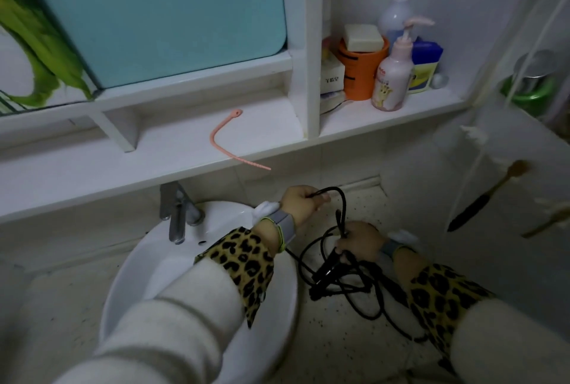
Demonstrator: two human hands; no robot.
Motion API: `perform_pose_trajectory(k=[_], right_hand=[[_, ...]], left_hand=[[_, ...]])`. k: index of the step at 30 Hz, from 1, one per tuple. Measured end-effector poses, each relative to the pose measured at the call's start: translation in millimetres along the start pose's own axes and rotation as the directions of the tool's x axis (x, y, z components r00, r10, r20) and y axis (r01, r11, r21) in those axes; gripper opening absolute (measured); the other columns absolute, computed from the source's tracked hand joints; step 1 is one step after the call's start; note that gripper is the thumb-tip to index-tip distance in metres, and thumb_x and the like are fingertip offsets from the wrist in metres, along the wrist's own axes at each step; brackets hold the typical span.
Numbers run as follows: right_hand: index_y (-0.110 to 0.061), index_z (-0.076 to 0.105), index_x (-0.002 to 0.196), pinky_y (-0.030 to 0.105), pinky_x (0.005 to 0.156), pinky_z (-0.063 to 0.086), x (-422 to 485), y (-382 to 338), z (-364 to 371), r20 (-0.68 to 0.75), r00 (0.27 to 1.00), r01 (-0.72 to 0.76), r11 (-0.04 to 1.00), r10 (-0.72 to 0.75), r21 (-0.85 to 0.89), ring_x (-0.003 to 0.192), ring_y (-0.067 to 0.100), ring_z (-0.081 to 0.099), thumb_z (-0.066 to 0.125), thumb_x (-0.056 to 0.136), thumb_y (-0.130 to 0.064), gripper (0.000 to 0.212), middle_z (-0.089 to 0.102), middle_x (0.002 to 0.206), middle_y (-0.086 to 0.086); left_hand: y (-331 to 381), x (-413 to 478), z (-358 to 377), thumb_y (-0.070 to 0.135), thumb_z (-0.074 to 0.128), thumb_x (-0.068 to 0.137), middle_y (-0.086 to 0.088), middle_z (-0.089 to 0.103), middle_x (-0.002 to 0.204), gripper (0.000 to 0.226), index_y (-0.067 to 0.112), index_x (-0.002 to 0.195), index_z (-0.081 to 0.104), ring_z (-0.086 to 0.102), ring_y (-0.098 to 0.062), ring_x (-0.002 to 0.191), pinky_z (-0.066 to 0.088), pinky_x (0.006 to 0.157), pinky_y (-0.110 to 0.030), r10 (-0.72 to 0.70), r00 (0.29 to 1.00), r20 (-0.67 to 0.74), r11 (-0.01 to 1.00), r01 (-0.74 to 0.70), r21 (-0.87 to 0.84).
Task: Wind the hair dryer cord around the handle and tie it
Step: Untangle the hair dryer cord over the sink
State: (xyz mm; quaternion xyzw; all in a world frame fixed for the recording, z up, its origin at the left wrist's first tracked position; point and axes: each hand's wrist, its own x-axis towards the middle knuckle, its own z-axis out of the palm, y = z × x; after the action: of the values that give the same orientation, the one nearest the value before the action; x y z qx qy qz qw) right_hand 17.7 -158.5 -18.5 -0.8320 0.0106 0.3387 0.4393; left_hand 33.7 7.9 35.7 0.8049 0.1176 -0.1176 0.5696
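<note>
head view: left hand (300, 203) pinches a raised loop of black cord (334, 188). right hand (361, 240), just beside it, grips the gathered cord above the speckled bench (339, 353). a pink tie (222, 140) lies on the shelf (154, 161), well apart.

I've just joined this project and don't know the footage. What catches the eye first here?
Two leopard-print cuffs work a tangled black cord over the speckled counter, right of the white sink: the left hand pinches a raised loop, the right hand grips the bundle. Above, a pink strap lies on the white shelf, its tail overhanging the edge.
</note>
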Motion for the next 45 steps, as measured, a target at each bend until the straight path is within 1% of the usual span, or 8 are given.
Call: perform_pose_trajectory(k=[8,12,18,22,28,32,38,45], right_hand=[[-0.014,0.059,0.087,0.012,0.033,0.022,-32.6,-24.1,-13.5,-0.100,0.992,0.001,0.805,0.072,0.593,0.034,0.008,0.030,0.050,0.097,-0.036,0.026,0.040,0.049,-0.004],[-0.013,0.058,0.084,0.011,0.028,0.019,-50.6,-33.6,-27.2,-0.004,0.994,-0.065,0.601,0.113,0.796,0.027,0.005,0.026,0.046,0.099,-0.030,0.025,0.037,0.037,-0.008],[-0.011,0.047,0.072,0.011,0.026,0.021,-62.2,-64.3,-31.2,0.135,0.990,-0.139,0.176,0.036,0.974,0.022,0.007,0.025,0.037,0.102,-0.028,0.036,0.032,0.033,-0.006],[-0.016,0.037,0.065,0.019,0.033,0.031,-69.7,-86.0,-29.5,0.101,0.995,-0.102,0.060,0.020,0.993,0.033,0.012,0.030,0.035,0.102,-0.019,0.037,0.032,0.045,-0.001],[-0.007,0.060,0.108,0.030,0.072,0.052,-90.7,-84.1,-25.0,0.107,0.982,-0.035,0.404,-0.156,0.914,0.086,0.020,0.063,0.063,0.088,-0.037,0.037,0.068,0.101,0.009],[-0.017,0.062,0.072,0.028,0.057,0.044,-106.8,-88.2,-7.7,0.242,0.921,0.019,0.655,-0.306,0.756,0.055,0.018,0.050,0.068,0.080,-0.047,0.032,0.049,0.065,0.003],[-0.020,0.067,0.087,0.043,0.086,0.053,-117.0,-80.6,1.4,0.276,0.882,0.139,0.770,-0.383,0.623,0.066,0.022,0.058,0.075,0.071,-0.055,0.039,0.057,0.069,0.002],[-0.013,0.060,0.112,0.036,0.073,0.056,-126.9,-71.7,3.0,0.100,0.893,0.338,0.802,-0.438,0.493,0.085,0.027,0.071,0.071,0.082,-0.009,0.032,0.070,0.091,0.009]], left_hand=[[-4.7,-23.8,-4.3,0.026,0.069,0.088,-0.013,0.049,0.140,0.063,0.014,0.142,0.038,0.045,-0.027,0.129,0.041,0.106,-0.039,0.179,0.975,-0.135,0.967,-0.148,0.209],[-9.8,-57.4,4.5,0.036,0.065,0.089,-0.006,0.054,0.127,0.041,0.018,0.125,0.056,0.047,-0.023,0.120,0.043,0.099,-0.037,0.429,0.862,-0.272,0.844,-0.275,0.460],[-6.7,-111.8,19.1,0.040,0.062,0.091,0.001,0.067,0.088,0.031,0.011,0.096,0.070,0.059,-0.009,0.083,0.049,0.078,-0.028,0.096,0.931,0.352,0.929,-0.211,0.305],[-11.5,-130.9,13.3,0.029,0.063,0.093,-0.002,0.069,0.075,0.026,0.005,0.090,0.072,0.059,0.002,0.066,0.048,0.067,-0.011,0.094,0.893,0.439,0.911,-0.255,0.323],[15.6,-139.5,-7.8,0.016,0.047,0.101,0.002,0.059,0.062,0.021,0.002,0.092,0.060,0.056,-0.009,0.059,0.049,0.066,-0.021,0.138,0.978,0.158,0.973,-0.104,-0.204],[36.8,-141.9,-14.6,0.018,0.046,0.101,-0.003,0.060,0.073,0.022,0.007,0.091,0.061,0.058,-0.015,0.067,0.053,0.077,-0.038,0.041,0.968,0.247,0.835,0.103,-0.541],[50.2,-146.1,-15.9,0.012,0.032,0.093,-0.016,0.066,0.090,0.031,0.000,0.107,0.056,0.067,-0.026,0.082,0.053,0.080,-0.042,-0.001,0.965,0.261,0.572,0.215,-0.792],[52.5,-145.7,-9.0,0.005,0.030,0.099,-0.017,0.061,0.108,0.030,-0.001,0.126,0.043,0.062,-0.027,0.099,0.047,0.091,-0.036,-0.024,0.984,0.178,0.469,0.169,-0.867]])
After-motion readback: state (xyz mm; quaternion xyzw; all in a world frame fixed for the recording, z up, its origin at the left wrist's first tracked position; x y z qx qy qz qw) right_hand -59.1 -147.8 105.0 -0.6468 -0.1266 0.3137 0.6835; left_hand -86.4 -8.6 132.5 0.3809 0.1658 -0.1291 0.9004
